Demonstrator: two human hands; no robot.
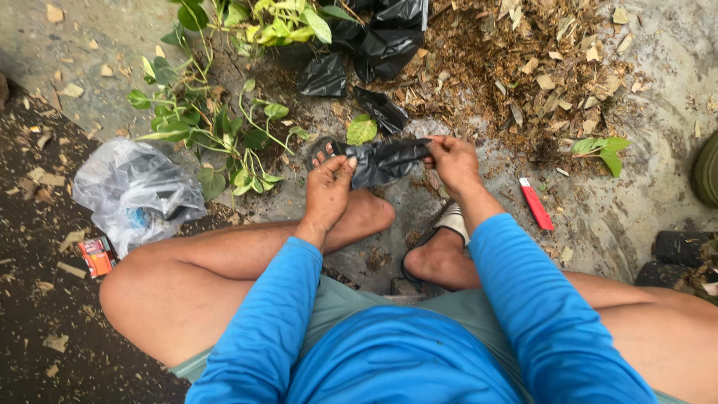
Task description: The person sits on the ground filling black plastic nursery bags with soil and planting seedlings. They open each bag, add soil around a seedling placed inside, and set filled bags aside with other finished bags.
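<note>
I squat over the ground and hold a small black plastic bag (385,159) stretched between both hands. My left hand (329,187) pinches its left end just above my left foot. My right hand (451,159) grips its right end. Both arms wear blue sleeves. A single green leaf (362,130) lies just behind the bag.
Green leafy cuttings (217,127) lie at the upper left, with more black plastic bags (374,45) behind them. A pile of dry wood chips (523,67) fills the upper right. A red cutter (535,203) lies at right. A clear plastic bag (134,191) and a small red packet (97,256) sit at left.
</note>
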